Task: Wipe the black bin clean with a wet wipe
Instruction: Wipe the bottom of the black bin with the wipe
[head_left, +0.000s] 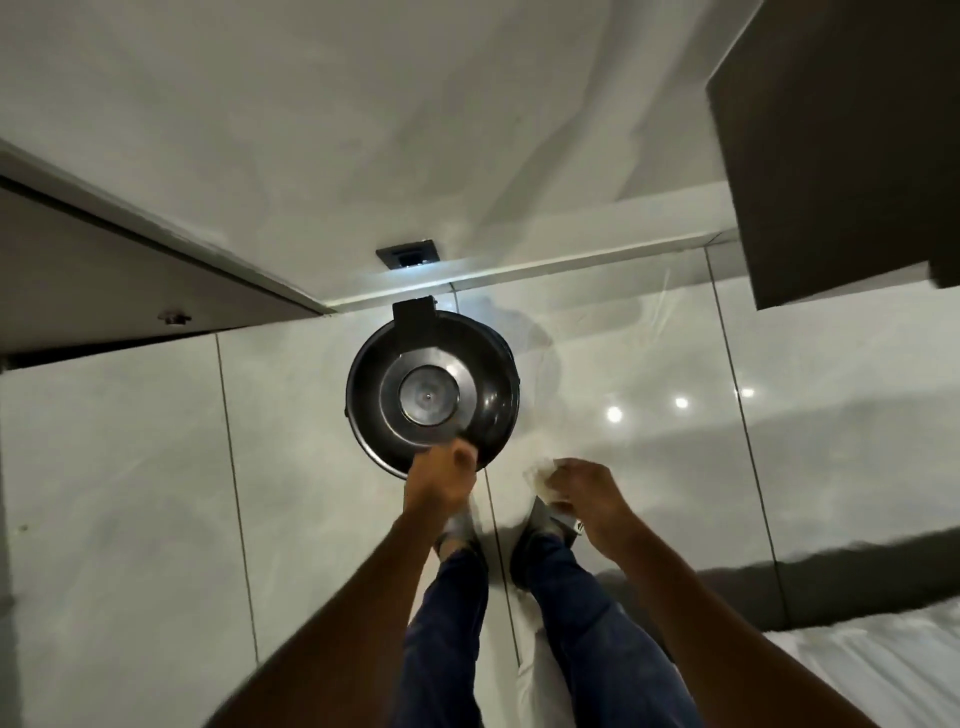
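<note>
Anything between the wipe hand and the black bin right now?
No: in the head view only bare glossy floor tile separates the right hand, holding the wet wipe, from the black bin.

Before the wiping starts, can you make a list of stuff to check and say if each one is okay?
1. Wipe in hand: ok. The right hand is closed on a crumpled white wet wipe.
2. Bin held steady: ok. The left hand grips the near rim of the black bin.
3. Wipe touching the bin: not ok. It is beside the bin, apart from it.
4. Bin empty inside: ok. Only its bare bottom shows.
5. Wipe still wet: cannot tell.
6. Dirt left on the bin: cannot tell; the picture is blurred.
</note>
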